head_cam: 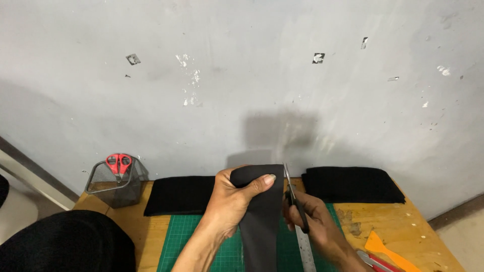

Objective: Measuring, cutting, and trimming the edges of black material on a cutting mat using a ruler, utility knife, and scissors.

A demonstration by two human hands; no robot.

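Observation:
My left hand [229,201] holds up a strip of black fabric [259,221], thumb pressed on its top edge. My right hand [315,221] grips black-handled scissors [295,199], blades pointing up along the strip's right edge. Both hands hover above a green cutting mat [181,242] on a wooden table [398,226]. A metal ruler [305,252] lies on the mat under my right hand.
Two folded black cloth piles [179,194] [353,184] lie against the grey wall. A wire mesh cup [113,184] with red-handled scissors [119,163] stands at the table's left corner. An orange scraper [388,252] and a red-handled knife [375,262] lie at right. A dark bundle [60,242] sits at lower left.

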